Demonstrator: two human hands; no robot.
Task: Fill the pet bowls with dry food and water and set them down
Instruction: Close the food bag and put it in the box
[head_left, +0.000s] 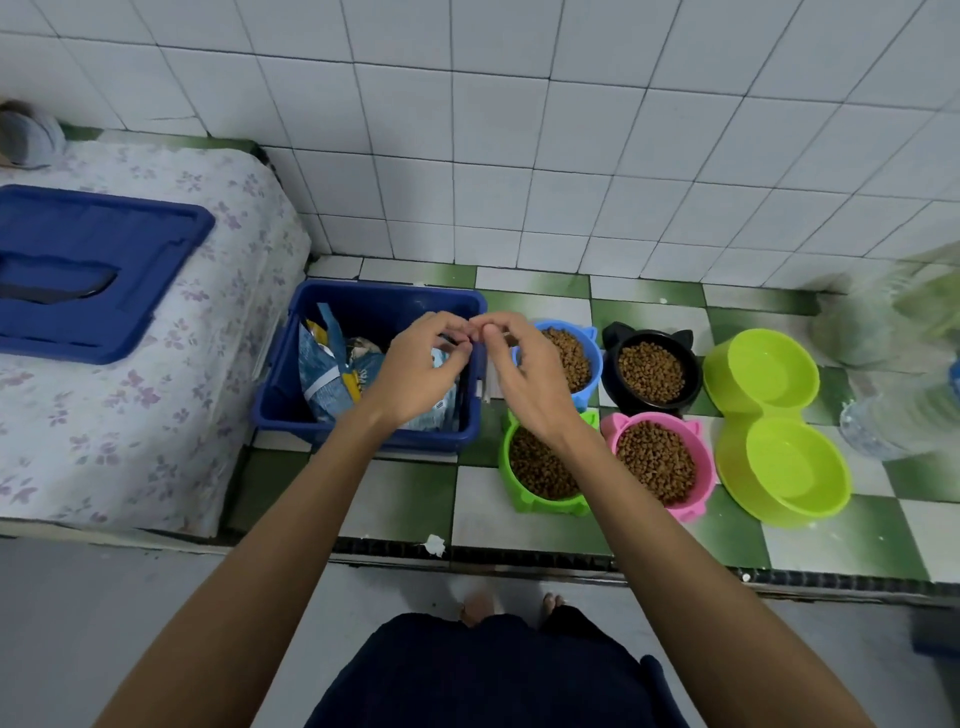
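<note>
Four cat-eared bowls stand on the green-and-white floor tiles, each holding brown kibble: blue, black, green and pink. To their right sits a lime double bowl with clear water in both wells. My left hand and right hand meet fingertip to fingertip above the right rim of a blue bin. Together they pinch a thin whitish strip that hangs down between them; what it is I cannot tell. Blue-and-yellow food bags lie inside the bin.
The bin's blue lid lies on a floral-covered surface at left. A large clear water bottle stands blurred at far right. A tiled wall runs behind. A dark drain grate crosses the floor before my feet.
</note>
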